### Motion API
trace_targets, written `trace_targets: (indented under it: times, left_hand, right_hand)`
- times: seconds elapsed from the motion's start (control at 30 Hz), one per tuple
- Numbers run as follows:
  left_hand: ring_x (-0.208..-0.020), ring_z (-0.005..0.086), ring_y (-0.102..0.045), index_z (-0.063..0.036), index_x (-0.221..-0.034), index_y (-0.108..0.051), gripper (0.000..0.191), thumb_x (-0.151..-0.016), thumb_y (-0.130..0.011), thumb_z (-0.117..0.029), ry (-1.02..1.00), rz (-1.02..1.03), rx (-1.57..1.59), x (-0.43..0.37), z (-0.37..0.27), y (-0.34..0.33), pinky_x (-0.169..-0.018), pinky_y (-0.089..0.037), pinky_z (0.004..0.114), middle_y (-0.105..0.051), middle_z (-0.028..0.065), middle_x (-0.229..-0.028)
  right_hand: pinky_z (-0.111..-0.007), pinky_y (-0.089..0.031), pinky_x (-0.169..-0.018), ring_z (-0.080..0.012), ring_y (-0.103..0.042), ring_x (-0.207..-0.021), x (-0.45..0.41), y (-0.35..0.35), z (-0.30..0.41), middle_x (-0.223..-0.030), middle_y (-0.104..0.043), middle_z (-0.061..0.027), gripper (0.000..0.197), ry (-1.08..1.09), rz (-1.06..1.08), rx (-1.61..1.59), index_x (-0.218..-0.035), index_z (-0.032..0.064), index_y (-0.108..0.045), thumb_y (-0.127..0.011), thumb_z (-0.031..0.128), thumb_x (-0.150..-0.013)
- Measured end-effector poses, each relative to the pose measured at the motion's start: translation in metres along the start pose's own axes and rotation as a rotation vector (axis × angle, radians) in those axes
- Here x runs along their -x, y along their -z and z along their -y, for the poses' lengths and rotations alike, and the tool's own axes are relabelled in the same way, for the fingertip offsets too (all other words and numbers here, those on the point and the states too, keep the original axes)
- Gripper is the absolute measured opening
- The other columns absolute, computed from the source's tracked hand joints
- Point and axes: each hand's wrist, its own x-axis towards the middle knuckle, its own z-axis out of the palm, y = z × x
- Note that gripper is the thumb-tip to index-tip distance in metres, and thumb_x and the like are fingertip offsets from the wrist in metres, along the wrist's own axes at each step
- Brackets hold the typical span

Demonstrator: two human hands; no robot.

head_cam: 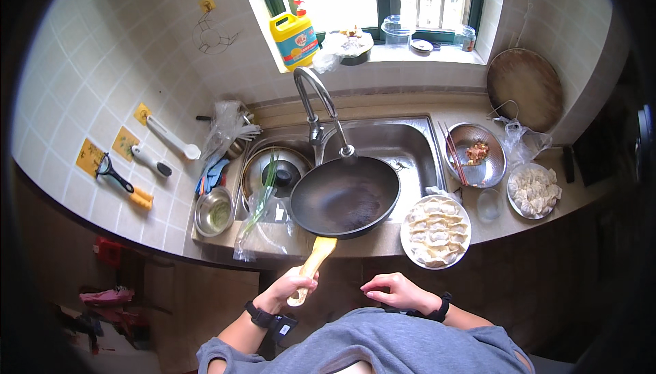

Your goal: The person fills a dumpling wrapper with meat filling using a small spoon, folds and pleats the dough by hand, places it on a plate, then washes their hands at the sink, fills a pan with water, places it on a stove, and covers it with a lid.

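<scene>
My left hand grips the pale handle of a dark wok. The wok hangs over the front of the stainless steel sink, under the spout of a chrome faucet; its bottom looks dark and wet in places. My right hand hovers in front of my body with fingers loosely bent, holding nothing. Nearest to it is a white plate of dumplings at the counter's front edge, laid in rows. Behind my left hand lie green scallions on a plastic bag.
At right stand a metal bowl with filling and chopsticks, a glass and a second dumpling plate. A pot lid fills the left basin beside a steel bowl. Detergent stands on the sill.
</scene>
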Motion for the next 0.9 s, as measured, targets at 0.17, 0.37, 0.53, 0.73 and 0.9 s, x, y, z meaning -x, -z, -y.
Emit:
trace_targets:
  times: [0.17, 0.37, 0.53, 0.73, 0.9]
  left_hand:
    - [-0.053, 0.0101, -0.051, -0.0023, -0.089, -0.052, 0.022, -0.069, -0.062, -0.007, 0.021, -0.029, -0.118, -0.05, -0.017, 0.007, -0.05, -0.042, 0.022, -0.054, 0.0033, -0.067]
    - [-0.068, 0.0121, -0.054, -0.0018, -0.092, -0.054, 0.022, -0.071, -0.057, -0.005, -0.04, 0.055, -0.315, -0.11, -0.027, 0.02, -0.059, -0.043, 0.025, -0.055, 0.0024, -0.078]
    - [-0.06, 0.0105, -0.052, -0.003, -0.088, -0.052, 0.018, -0.071, -0.057, -0.007, 0.05, 0.01, -0.482, -0.141, -0.041, 0.035, -0.052, -0.041, 0.024, -0.054, 0.0014, -0.07]
    - [-0.057, 0.0074, -0.049, -0.0039, -0.095, -0.048, 0.03, -0.071, -0.061, -0.014, 0.158, 0.118, -0.539, -0.171, -0.049, 0.065, -0.045, -0.038, 0.022, -0.051, -0.0004, -0.068]
    - [-0.056, 0.0098, -0.05, -0.0024, -0.099, -0.048, 0.032, -0.072, -0.061, -0.015, 0.11, 0.181, -0.563, -0.182, -0.039, 0.101, -0.045, -0.04, 0.024, -0.052, 0.0019, -0.069]
  right_hand:
    - [-0.03, -0.047, -0.067, -0.0218, -0.061, -0.075, -0.063, 0.014, -0.008, -0.083, -0.063, -0.0109, 0.021, 0.128, -0.039, -0.03, -0.097, 0.0029, -0.062, -0.059, 0.015, -0.08]
    - [-0.029, -0.048, -0.067, -0.0212, -0.06, -0.074, -0.167, 0.029, -0.005, -0.082, -0.062, -0.0134, 0.022, 0.06, -0.163, -0.073, -0.097, 0.0012, -0.062, -0.059, 0.012, -0.078]
    - [-0.038, -0.04, -0.09, -0.0333, -0.048, -0.107, -0.277, 0.032, -0.031, -0.111, -0.051, -0.0221, 0.043, 0.003, -0.268, 0.418, -0.109, -0.0019, -0.053, -0.058, 0.012, -0.069]
    - [-0.051, -0.027, -0.098, -0.0381, -0.032, -0.122, -0.407, 0.07, -0.073, -0.126, -0.039, -0.0249, 0.041, -0.198, -0.455, 1.159, -0.11, -0.003, -0.052, -0.048, 0.015, -0.074]
    - [-0.051, -0.022, -0.1, -0.0341, -0.044, -0.111, -0.438, 0.067, -0.082, -0.11, -0.054, -0.0205, 0.032, -0.477, -0.37, 1.468, -0.093, 0.0021, -0.065, -0.044, 0.022, -0.08]
